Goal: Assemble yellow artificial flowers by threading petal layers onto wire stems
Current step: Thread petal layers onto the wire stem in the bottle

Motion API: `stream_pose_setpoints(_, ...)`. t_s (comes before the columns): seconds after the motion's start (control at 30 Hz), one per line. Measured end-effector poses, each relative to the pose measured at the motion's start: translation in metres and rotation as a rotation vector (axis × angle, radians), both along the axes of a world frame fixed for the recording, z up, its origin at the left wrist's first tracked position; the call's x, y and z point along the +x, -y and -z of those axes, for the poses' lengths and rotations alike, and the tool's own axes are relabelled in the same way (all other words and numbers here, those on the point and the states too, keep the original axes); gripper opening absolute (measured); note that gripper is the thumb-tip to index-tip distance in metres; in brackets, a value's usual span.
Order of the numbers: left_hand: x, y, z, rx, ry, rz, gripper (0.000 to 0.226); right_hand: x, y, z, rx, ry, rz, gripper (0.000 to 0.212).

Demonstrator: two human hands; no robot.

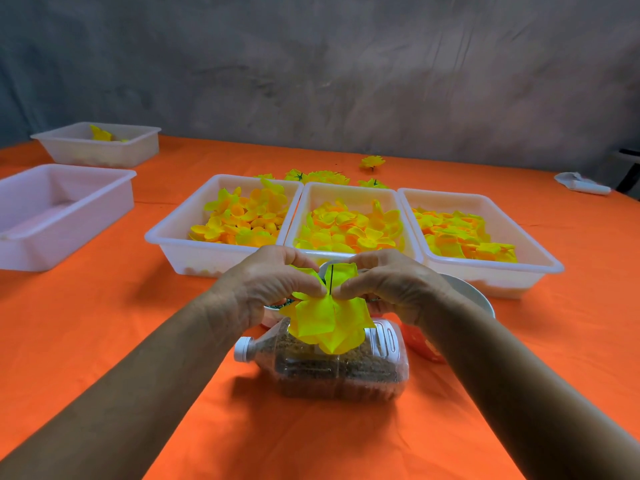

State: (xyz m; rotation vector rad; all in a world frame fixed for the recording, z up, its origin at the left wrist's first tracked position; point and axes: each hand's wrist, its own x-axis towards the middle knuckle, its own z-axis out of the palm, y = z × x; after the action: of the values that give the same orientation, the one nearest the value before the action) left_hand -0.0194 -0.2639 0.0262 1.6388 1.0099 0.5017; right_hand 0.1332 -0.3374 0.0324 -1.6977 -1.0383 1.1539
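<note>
A yellow petal layer (329,320) spreads out around a thin dark wire stem (331,280) that stands upright through its middle. My left hand (273,282) pinches the petals on the left of the stem. My right hand (388,282) pinches them on the right, fingertips almost touching the wire. The stem rises above a clear plastic bottle (332,365) lying on its side, filled with brown grains, with a white cap at its left end. Three white trays (214,254) (353,188) (491,271) of loose yellow-orange petal layers stand side by side just beyond my hands.
Finished yellow flowers (322,176) lie behind the trays on the orange cloth (138,323). An empty white tray (69,216) and another with a few petals (100,143) stand at the left. A white bowl (474,299) and an orange box (419,341) sit by my right wrist. A white cloth (581,183) lies far right.
</note>
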Motion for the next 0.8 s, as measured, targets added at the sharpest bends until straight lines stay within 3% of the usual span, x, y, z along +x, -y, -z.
stream_pose_setpoints(0.2,0.0006,0.0013,-0.0003,0.016,0.006,-0.004,0.033,0.0014,0.0007,0.0006,-0.010,-0.080,-0.008,0.032)
stream_pose_setpoints(0.5,-0.0026,0.0025,-0.0006,0.063,0.002,0.024,0.031,-0.0017,0.0049,-0.0018,-0.010,-0.128,-0.051,0.045)
stream_pose_setpoints(0.8,-0.0004,0.0014,-0.0019,0.070,-0.005,0.050,0.030,-0.0064,0.0037,-0.0062,-0.024,-0.031,-0.003,0.050)
